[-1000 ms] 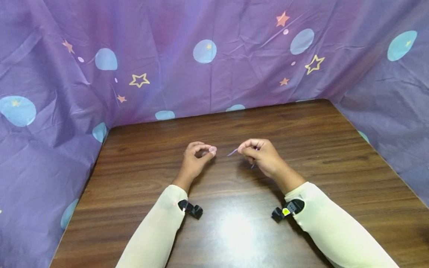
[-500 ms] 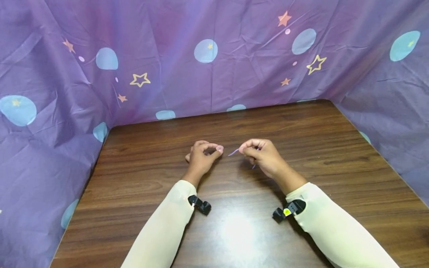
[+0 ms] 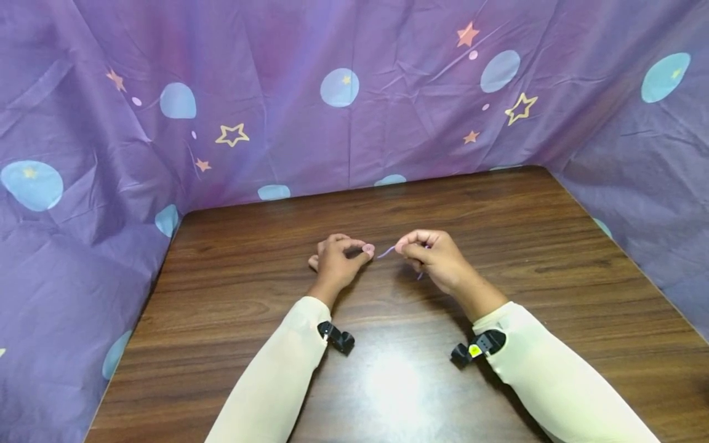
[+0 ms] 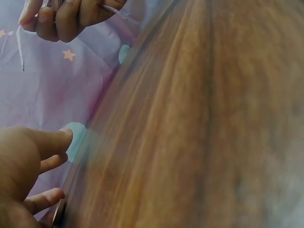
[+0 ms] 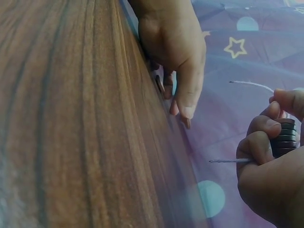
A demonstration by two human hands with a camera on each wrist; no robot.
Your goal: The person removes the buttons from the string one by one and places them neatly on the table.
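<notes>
Between thumb and index finger, my left hand (image 3: pixel 339 261) pinches a small round pink button (image 3: pixel 368 248). My right hand (image 3: pixel 434 255) holds a thin lavender string (image 3: pixel 386 251); one free end points left towards the button, with a small gap between them in the head view. The string's other end (image 5: pixel 228 161) sticks out below the curled fingers in the right wrist view. A stack of several discs (image 5: pixel 285 137), dark in that view, sits within my right hand's grip. A second thin disc edge (image 5: pixel 160 85) shows by the left hand's other fingers. The left wrist view hides the pinched button.
Both hands are over a brown wood-grain table (image 3: pixel 266 381). Behind it and along its sides hangs a purple curtain (image 3: pixel 293 74) with stars and blue dots. A black wrist camera (image 3: pixel 336 338) is strapped to the left sleeve, another camera (image 3: pixel 477 348) to the right.
My left hand has moved to the right with the button, narrowing the gap to the string's end. The right hand has stayed nearly still.
</notes>
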